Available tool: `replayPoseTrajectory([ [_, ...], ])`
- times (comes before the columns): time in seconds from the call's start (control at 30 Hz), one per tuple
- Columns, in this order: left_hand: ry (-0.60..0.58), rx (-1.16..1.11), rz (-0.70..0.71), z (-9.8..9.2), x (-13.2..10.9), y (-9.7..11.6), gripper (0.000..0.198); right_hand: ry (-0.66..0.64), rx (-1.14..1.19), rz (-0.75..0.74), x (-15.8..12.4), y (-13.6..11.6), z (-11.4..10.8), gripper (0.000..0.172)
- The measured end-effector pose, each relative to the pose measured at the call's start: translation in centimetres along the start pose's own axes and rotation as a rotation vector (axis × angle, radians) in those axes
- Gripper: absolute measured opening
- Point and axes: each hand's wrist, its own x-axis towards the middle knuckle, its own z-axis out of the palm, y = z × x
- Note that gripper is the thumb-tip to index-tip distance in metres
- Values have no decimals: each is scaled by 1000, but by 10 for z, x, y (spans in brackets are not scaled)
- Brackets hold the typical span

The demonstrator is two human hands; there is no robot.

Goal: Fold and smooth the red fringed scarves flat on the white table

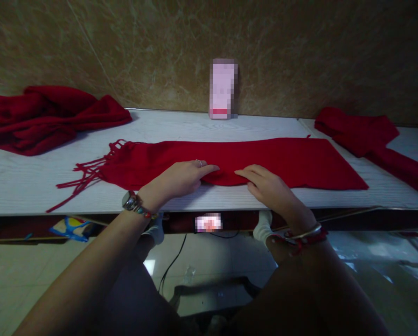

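Observation:
A red scarf [272, 156] lies folded in a long flat strip on the white tabletop [181, 126], its knotted fringe [90, 170] spread at the left end. My left hand [181, 179], with a ring on one finger, is at the middle of the near edge; its fingers lie over the cloth and it appears to pinch that edge. A short gap to the right, my right hand [267, 184] takes the same edge, fingertips on top and the thumb side low at the border. The cloth under both hands is hidden.
Bunched red cloth [55, 119] lies at the back left, and another red cloth [359, 133] at the back right. A blurred pink upright object [223, 88] leans against the marbled wall [153, 56]. Below the front edge are a lit, blurred screen [208, 223] and a black cable [174, 259].

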Motion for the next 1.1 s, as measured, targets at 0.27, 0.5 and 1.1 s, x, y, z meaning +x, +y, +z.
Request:
replayPoseTrajectory([
  [0.27, 82, 30, 90, 5, 5, 9, 49, 112, 19, 30, 12, 2, 9, 30],
  [0.5, 210, 168, 121, 11, 12, 23, 25, 202, 11, -17, 9, 5, 6, 19],
  [1.1, 205, 212, 111, 7, 11, 17, 18, 181, -190, 10, 4, 7, 5, 15],
])
